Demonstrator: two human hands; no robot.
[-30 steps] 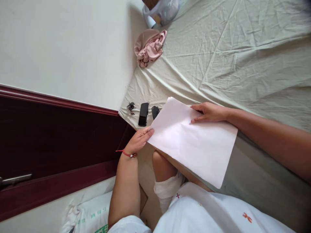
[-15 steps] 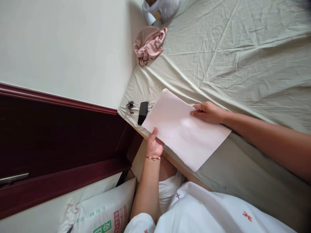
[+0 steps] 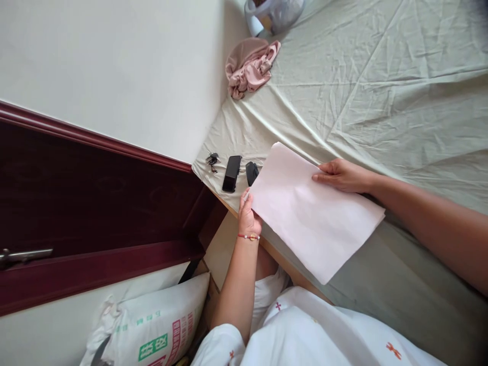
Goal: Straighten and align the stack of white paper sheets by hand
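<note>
A pale pinkish-white sheet of paper [image 3: 310,223] is held slantwise over the bed's near edge. At its lower right corner a second layer shows, so it is doubled or more than one sheet. My left hand [image 3: 249,212], with a red beaded bracelet at the wrist, is closed on the paper's left corner. On the upper right edge my right hand [image 3: 341,175] pinches the paper, thumb on top and the other fingers mostly hidden beneath. Just left of the paper lie a black object [image 3: 251,173], partly covered by it, and a black phone-like rectangle [image 3: 231,174].
Keys [image 3: 212,161] lie at the corner of the bed sheet [image 3: 366,112]. Further back are a crumpled pink cloth [image 3: 251,68] and a clear plastic container [image 3: 280,15]. A dark red wooden cabinet [image 3: 95,203] stands left, with a printed white sack [image 3: 152,325] below.
The paper and both hands have shifted slightly right in view, as the whole scene has. The black object beside the paper is now more uncovered. My left hand sits nearer the paper's left corner.
</note>
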